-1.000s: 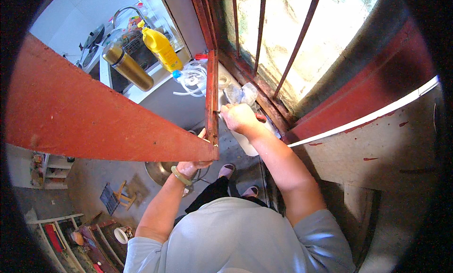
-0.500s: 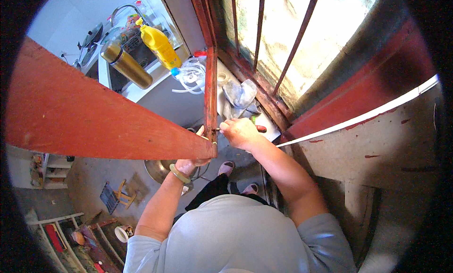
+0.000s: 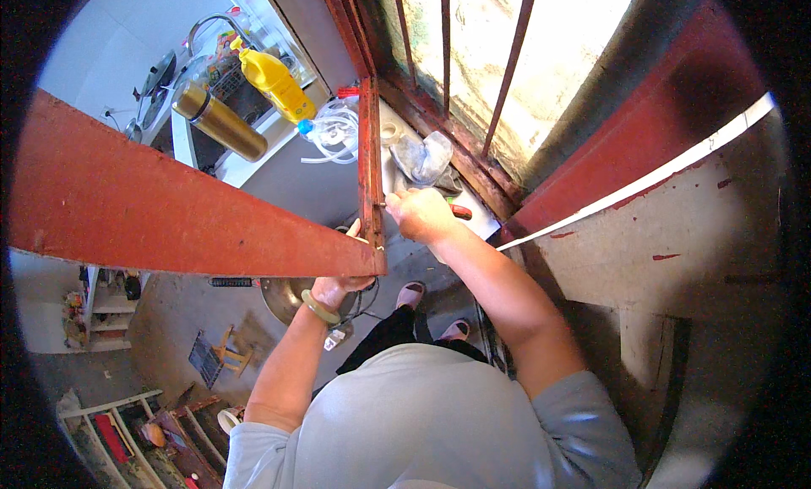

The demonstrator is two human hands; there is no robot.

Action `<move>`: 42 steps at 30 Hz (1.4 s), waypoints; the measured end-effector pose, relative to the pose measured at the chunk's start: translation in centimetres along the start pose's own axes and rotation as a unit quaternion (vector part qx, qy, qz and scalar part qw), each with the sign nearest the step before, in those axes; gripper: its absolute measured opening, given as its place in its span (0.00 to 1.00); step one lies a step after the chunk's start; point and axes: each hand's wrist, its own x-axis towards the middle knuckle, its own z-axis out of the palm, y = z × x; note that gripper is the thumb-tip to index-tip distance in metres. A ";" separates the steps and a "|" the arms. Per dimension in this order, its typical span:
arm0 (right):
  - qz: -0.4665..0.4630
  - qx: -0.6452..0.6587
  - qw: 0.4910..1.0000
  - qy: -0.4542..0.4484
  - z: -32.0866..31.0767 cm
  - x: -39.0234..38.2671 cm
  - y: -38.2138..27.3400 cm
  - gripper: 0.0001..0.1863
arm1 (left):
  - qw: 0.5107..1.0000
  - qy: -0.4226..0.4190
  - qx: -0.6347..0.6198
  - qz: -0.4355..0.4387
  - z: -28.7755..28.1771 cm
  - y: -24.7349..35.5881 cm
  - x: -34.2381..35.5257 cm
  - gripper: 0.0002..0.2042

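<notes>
My left hand (image 3: 340, 288) is closed around the lower corner of a red-painted wooden frame (image 3: 194, 214), its fingers partly hidden behind the wood. A pale bangle (image 3: 319, 307) circles that wrist. On the other side of the frame's narrow edge (image 3: 368, 151), my right hand (image 3: 420, 213) is closed, thumb and fingers pinched together. A short, thin dark piece (image 3: 380, 204) shows between those fingertips and the edge; its kind is too small to make out. Just beyond the right hand a red handle (image 3: 461, 211) lies by the sill, the rest of it hidden.
Crumpled grey cloth (image 3: 422, 158) lies on the sill below the barred window (image 3: 448, 58). Across the frame, a yellow pump bottle (image 3: 277, 85), gold thermos (image 3: 221, 124) and clear tubing (image 3: 336, 134) crowd a counter by a sink. A metal basin (image 3: 283, 299) and small stool (image 3: 230, 354) stand on the floor.
The whole view has shifted slightly. My right hand appears a little farther up along the frame's edge, still pinched. My left hand keeps its hold on the corner.
</notes>
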 end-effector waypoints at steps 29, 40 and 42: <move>0.090 0.124 0.979 -0.137 -2.7 -3.1 -3.3 0.11 | 0.975 -0.051 0.203 0.075 -0.4 0.2 -1.3 0.41; 0.083 0.121 0.974 -0.171 -3.5 -3.5 -3.9 0.11 | 0.995 -0.022 0.085 0.046 -0.8 -0.3 -0.9 0.36; 0.089 0.115 0.978 -0.152 -3.5 -3.2 -3.9 0.11 | 1.000 -0.006 0.007 0.012 -2.0 -0.6 -0.5 0.42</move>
